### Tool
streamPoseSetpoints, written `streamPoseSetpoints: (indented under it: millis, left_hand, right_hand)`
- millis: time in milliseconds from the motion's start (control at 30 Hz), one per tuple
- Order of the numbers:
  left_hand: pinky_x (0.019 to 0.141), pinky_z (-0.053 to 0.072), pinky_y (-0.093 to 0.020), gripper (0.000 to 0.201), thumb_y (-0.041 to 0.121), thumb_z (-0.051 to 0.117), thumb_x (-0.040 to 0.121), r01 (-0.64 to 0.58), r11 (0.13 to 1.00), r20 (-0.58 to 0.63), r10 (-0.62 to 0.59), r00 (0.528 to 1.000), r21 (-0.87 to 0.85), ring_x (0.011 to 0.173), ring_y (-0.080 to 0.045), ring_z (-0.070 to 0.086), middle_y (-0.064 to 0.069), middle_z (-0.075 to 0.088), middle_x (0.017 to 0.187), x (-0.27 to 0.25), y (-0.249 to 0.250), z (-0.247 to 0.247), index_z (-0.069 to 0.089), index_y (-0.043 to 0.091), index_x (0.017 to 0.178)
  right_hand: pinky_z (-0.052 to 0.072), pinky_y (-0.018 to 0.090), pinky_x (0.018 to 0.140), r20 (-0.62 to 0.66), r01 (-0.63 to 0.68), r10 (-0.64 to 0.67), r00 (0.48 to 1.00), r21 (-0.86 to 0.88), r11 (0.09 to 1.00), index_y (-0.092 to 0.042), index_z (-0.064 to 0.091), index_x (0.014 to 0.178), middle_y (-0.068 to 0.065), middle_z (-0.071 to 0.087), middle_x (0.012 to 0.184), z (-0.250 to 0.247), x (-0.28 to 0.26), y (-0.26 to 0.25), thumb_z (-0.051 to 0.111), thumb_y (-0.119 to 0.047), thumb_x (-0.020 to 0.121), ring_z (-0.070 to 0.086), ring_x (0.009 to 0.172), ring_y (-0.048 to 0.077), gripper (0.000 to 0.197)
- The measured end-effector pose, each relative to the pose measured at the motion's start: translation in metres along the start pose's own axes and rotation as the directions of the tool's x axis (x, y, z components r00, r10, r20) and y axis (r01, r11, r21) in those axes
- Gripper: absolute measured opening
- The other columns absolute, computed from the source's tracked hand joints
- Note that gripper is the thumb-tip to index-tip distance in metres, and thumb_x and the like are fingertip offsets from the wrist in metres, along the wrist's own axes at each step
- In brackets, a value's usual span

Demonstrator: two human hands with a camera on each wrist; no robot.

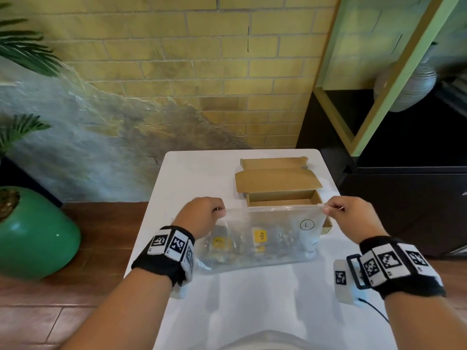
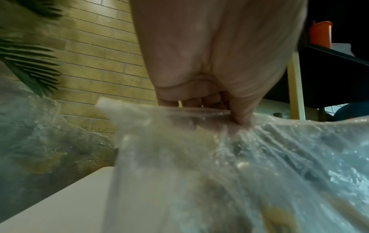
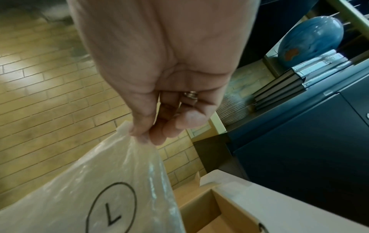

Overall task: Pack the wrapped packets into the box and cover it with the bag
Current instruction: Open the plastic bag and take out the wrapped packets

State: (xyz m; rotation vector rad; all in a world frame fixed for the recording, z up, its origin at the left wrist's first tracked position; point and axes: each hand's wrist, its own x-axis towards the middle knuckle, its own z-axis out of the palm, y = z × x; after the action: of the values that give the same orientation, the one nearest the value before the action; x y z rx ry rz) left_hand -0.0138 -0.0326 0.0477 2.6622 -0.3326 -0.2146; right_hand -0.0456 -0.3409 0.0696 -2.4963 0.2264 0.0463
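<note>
A clear plastic bag [image 1: 262, 236] marked with a circled L hangs upright over the white table [image 1: 247, 299], stretched between my two hands. My left hand [image 1: 202, 213] pinches its top left corner [image 2: 199, 113], my right hand [image 1: 346, 213] pinches its top right corner [image 3: 127, 132]. Wrapped packets with yellow labels [image 1: 259, 235] lie in the lower part of the bag. Just behind the bag stands an open brown cardboard box [image 1: 280, 198] with its lid flap folded back; the part of its inside that shows holds nothing. The box's corner [image 3: 209, 209] lies below my right hand.
The table stands against a yellow brick wall [image 1: 202, 59]. A dark cabinet [image 1: 404, 198] with shelves stands to the right. A green pot [image 1: 32, 236] with a plant sits on the wooden floor to the left.
</note>
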Motion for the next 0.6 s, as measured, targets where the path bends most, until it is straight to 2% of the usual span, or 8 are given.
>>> streamPoseSetpoints:
  millis: [100,200,300,400,500,600]
  left_hand:
    - [0.073,0.041,-0.027,0.02,0.023,0.047,0.096,-0.006,1.0,-0.078,0.006,0.997,0.001,0.088,-0.021,0.057,-0.001,0.067,0.097,0.003,0.002,-0.006,0.064,0.014,0.096]
    - [0.074,0.043,-0.029,0.019,0.021,0.048,0.096,-0.011,1.0,-0.111,0.01,0.994,-0.014,0.088,-0.021,0.058,-0.002,0.067,0.096,0.006,0.004,-0.01,0.065,0.013,0.094]
    - [0.073,0.042,-0.029,0.018,0.019,0.048,0.095,0.008,1.0,-0.137,-0.01,0.99,-0.013,0.085,-0.021,0.057,-0.002,0.066,0.094,0.007,0.004,-0.014,0.064,0.011,0.091]
    - [0.073,0.043,-0.029,0.018,0.017,0.047,0.094,0.04,0.999,-0.096,-0.038,0.995,0.013,0.083,-0.02,0.055,-0.002,0.066,0.094,0.008,0.005,-0.015,0.064,0.012,0.09]
    - [0.074,0.044,-0.029,0.017,0.016,0.047,0.093,0.045,0.997,-0.026,-0.044,0.999,0.061,0.085,-0.019,0.057,-0.001,0.066,0.097,0.013,0.013,-0.011,0.063,0.015,0.091]
    - [0.083,0.043,-0.027,0.022,0.018,0.047,0.093,0.008,0.997,0.051,-0.012,0.999,0.081,0.098,-0.019,0.057,-0.001,0.064,0.111,0.021,0.028,-0.002,0.062,0.018,0.11]
  right_hand:
    - [0.035,0.019,0.057,-0.02,-0.012,0.012,1.0,0.016,1.0,-0.02,0.062,0.073,-0.003,0.06,0.073,-0.007,0.011,0.002,0.057,-0.017,0.091,0.05,0.067,0.006,0.018]
    - [0.037,0.024,0.071,-0.032,-0.024,0.025,0.999,0.029,0.999,-0.016,0.067,0.083,0.001,0.063,0.081,-0.008,0.021,0.003,0.057,-0.018,0.091,0.054,0.076,0.015,0.012]
    - [0.037,0.025,0.072,-0.04,-0.028,0.029,0.999,0.033,0.999,-0.014,0.069,0.089,0.002,0.064,0.082,-0.008,0.024,0.004,0.057,-0.017,0.091,0.054,0.078,0.016,0.013]
    - [0.036,0.024,0.066,0.001,-0.024,0.024,1.0,0.02,0.999,-0.013,0.069,0.087,-0.004,0.06,0.076,-0.006,0.023,0.004,0.056,-0.016,0.091,0.052,0.074,0.012,0.013]
    - [0.035,0.024,0.07,0.041,-0.016,0.016,0.999,0.01,1.0,-0.015,0.066,0.083,-0.003,0.06,0.085,-0.001,0.023,0.004,0.057,-0.014,0.091,0.052,0.079,0.013,0.013]
    - [0.036,0.018,0.06,0.051,-0.007,0.007,0.999,0.005,1.0,-0.016,0.064,0.079,-0.001,0.061,0.085,0.003,0.024,0.001,0.056,-0.014,0.09,0.051,0.073,0.01,0.014]
